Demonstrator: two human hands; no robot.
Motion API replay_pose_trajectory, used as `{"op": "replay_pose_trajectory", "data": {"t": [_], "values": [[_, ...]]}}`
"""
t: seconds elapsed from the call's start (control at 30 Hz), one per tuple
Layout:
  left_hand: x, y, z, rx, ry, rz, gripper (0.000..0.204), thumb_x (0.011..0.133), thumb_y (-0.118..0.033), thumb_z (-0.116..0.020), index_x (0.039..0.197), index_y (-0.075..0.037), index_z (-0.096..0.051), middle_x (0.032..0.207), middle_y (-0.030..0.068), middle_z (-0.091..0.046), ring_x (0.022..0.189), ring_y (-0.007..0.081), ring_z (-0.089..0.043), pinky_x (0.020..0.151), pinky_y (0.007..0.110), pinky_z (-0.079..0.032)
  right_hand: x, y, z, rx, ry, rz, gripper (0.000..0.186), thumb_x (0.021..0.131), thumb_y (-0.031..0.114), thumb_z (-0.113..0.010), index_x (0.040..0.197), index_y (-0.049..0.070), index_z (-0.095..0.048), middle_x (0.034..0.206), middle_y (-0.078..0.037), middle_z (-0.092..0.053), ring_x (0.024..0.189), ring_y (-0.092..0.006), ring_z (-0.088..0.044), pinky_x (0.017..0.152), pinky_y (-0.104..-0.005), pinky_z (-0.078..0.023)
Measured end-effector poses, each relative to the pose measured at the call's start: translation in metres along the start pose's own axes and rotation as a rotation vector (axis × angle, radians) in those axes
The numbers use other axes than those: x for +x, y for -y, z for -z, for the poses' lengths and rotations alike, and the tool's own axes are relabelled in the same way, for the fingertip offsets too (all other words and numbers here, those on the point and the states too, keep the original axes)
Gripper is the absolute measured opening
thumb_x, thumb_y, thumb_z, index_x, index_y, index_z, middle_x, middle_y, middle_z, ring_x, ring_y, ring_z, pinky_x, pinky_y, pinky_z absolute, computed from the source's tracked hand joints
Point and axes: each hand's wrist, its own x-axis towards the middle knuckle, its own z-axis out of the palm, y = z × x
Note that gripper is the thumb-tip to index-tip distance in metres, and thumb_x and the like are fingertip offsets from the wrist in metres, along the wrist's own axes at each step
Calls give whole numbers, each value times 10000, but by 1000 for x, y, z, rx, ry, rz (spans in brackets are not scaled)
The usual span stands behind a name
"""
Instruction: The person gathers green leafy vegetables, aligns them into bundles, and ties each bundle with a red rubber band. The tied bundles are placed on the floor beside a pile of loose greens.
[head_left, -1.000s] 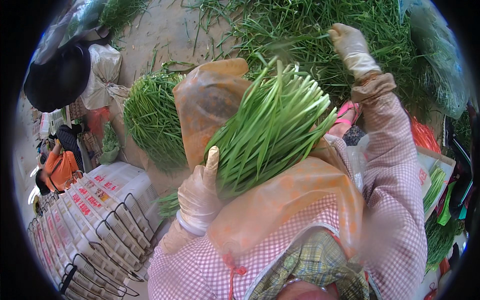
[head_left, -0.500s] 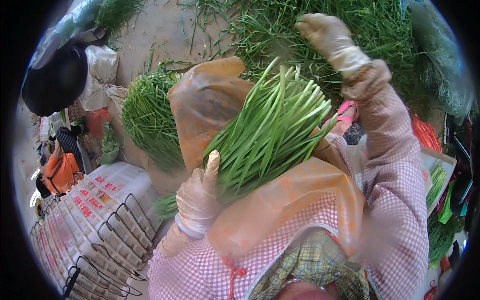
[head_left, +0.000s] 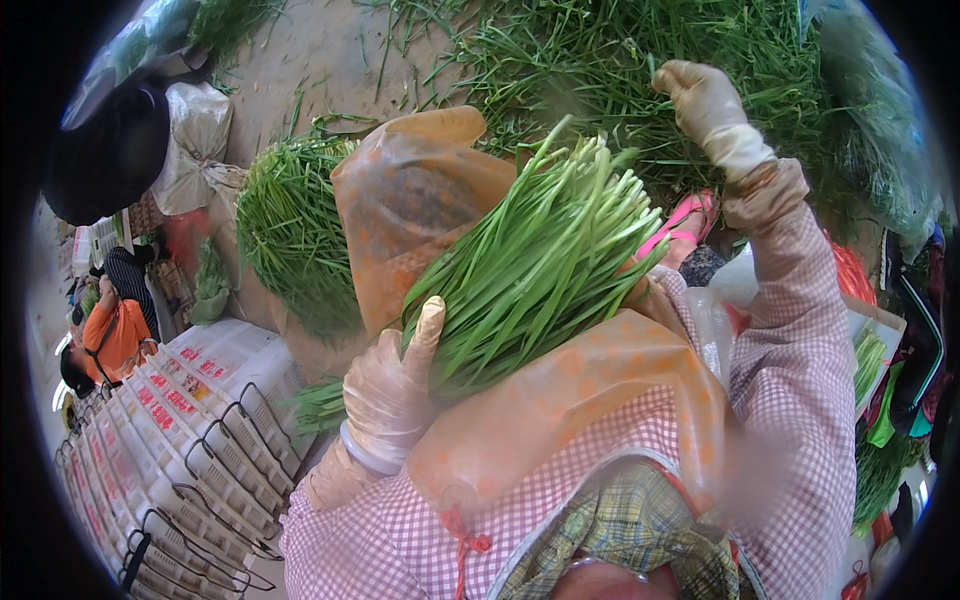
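A thick bunch of garlic chives (head_left: 540, 250) lies across my lap on an orange-patterned translucent apron (head_left: 570, 390). Its pale stem ends point to the far right. My left hand (head_left: 392, 385), in a whitish glove, grips the leafy end with the thumb up; its other fingers are hidden under the leaves. My right hand (head_left: 703, 103), gloved too, is raised beyond the stem ends, over a heap of loose chives (head_left: 580, 70). Its fingers are curled together in a pinch; what they hold, if anything, cannot be made out.
Another big chive bundle (head_left: 295, 225) stands left of my knee. Wire-framed printed white crates or packs (head_left: 190, 430) fill the lower left, with a person in orange (head_left: 118, 335) behind. A tied white sack (head_left: 190, 150) and a dark round object (head_left: 105, 150) lie upper left. Clear plastic (head_left: 880, 130) is at right.
My right hand has come back toward me and to the right from over the heap, its fingers now pinched. The left hand keeps its grip on the bunch, which has barely moved.
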Motion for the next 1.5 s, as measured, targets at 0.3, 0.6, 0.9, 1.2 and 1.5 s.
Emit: {"op": "replay_pose_trajectory", "data": {"t": [0.3, 0.6, 0.9, 1.2, 1.5], "values": [[1, 0, 1, 17, 30, 13, 1104, 638, -365, -844, 1544, -194, -237, 838, 162, -552, 630, 361, -598, 511, 462, -475, -32, 12, -26, 429, 615, 291, 288, 935, 226, -649, 1136, 21, -659, 878, -41, -676, 797, -118, -597, 741, -276, -508], [5, 2, 1, 3, 21, -41, 1082, 647, -350, -841, 1541, -195, -252, 846, 158, -546, 647, 359, -596, 529, 457, -477, -16, 17, 7, 594, 503, 410, 377, 942, 319, -638, 1219, 64, -658, 1081, -100, -700, 992, -168, -629, 875, -325, -507], [5, 4, 3, -44, 7, -49, 1038, 658, -265, -802, 1540, -198, -260, 815, 144, -529, 610, 340, -568, 501, 440, -452, -7, 6, -4, 253, 89, 483, 296, 965, 304, -632, 881, 20, -639, 692, 9, -578, 658, -88, -527, 589, -273, -445], [6, 0, 3, 0, 50, -17, 1107, 616, -380, -862, 1534, -175, -277, 846, 163, -551, 666, 368, -599, 546, 457, -479, -64, 11, -12, 21, 392, 733, 253, 871, 309, -674, 993, 90, -708, 898, -140, -682, 853, -342, -654, 735, -422, -520], [6, 0, 4, -8, 20, -37, 1084, 623, -370, -853, 1527, -171, -287, 849, 165, -550, 663, 369, -597, 543, 461, -477, -13, -34, -14, 239, 111, 570, 435, 956, 333, -609, 1320, 96, -598, 1179, -134, -651, 941, -187, -646, 877, -310, -515]]}}
